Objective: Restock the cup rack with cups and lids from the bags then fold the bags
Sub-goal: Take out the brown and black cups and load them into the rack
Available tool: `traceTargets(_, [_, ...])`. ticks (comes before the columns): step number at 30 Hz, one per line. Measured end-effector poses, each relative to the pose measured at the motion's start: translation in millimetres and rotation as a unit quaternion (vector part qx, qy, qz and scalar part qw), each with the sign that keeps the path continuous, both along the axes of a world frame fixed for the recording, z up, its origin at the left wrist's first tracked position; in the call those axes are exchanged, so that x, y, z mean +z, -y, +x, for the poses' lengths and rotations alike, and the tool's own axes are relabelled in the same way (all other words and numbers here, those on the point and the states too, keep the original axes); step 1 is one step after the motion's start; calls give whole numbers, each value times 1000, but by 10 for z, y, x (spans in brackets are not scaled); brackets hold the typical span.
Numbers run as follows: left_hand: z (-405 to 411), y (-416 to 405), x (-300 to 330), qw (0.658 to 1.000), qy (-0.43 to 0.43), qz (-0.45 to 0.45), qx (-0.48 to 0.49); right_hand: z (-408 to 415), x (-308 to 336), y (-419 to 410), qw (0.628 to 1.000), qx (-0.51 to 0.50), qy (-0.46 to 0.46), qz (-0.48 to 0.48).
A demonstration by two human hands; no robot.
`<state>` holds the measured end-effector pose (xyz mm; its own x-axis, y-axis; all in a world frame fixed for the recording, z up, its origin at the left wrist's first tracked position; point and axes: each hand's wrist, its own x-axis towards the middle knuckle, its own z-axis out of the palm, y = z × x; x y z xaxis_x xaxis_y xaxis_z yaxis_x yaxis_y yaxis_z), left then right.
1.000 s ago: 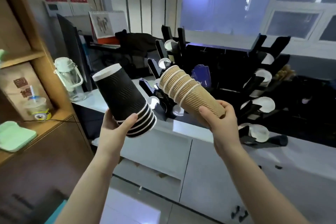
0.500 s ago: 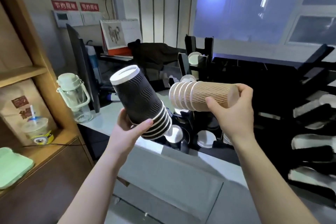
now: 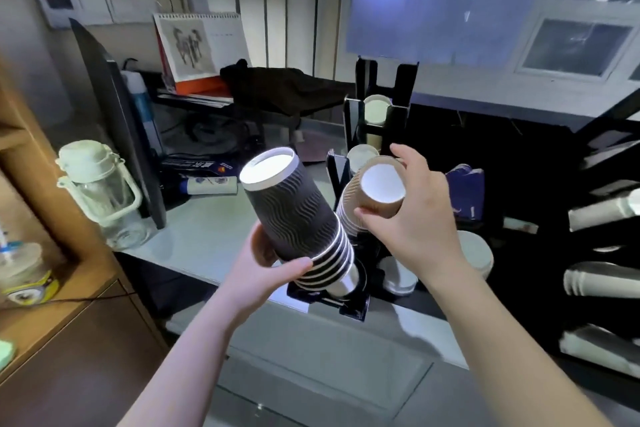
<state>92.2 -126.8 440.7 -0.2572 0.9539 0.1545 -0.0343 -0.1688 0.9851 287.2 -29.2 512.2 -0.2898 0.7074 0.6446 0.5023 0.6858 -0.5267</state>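
Observation:
My left hand (image 3: 266, 270) grips a stack of black ripple cups (image 3: 298, 218) near its rims, with the white bottom tilted up and to the left. My right hand (image 3: 412, 218) holds a stack of brown ripple cups (image 3: 374, 198) by its base, the white bottom facing me and the rims pointing down into the black cup rack (image 3: 349, 302). The two stacks are side by side and nearly touch. Several slots of the rack hold white cups and lids (image 3: 375, 109). No bags are in view.
A second black rack (image 3: 606, 253) with rows of lids stands at the right. On the grey counter (image 3: 207, 236) sit a clear jug with a pale green lid (image 3: 100, 191), a dark monitor (image 3: 117, 121) and a calendar (image 3: 197, 45). A wooden shelf (image 3: 41, 288) is at the left.
My right hand has turned the brown stack from lying sideways to pointing rims-down at the rack, its bottom now facing me. The view has moved closer to the counter. The black stack stays in my left hand.

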Motion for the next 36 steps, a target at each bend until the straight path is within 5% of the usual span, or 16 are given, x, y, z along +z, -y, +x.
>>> traceTargets(10, [-192, -34, -85, 999, -16, -21, -44, -209, -247, -131, 984, -36, 176, -8])
traceTargets(19, [-250, -61, -77, 995, -57, -27, -79, -345, -308, -71, 966, -68, 242, -64])
traceTargets(25, [-239, -38, -20, 992, -85, -17, -94, -283, -114, -61, 979, -19, 165, -122])
traceTargets(30, [-163, -43, 35, 987, -130, 1, -98, -159, 69, 311, 990, 107, -65, -66])
traceTargets(33, [-78, -92, 58, 979, -170, 24, -113, -153, 165, 485, 974, 198, -39, -100])
traceTargets(36, [-10, -138, 27, 974, -197, 40, -107, -175, 116, 545, 980, 175, 10, -91])
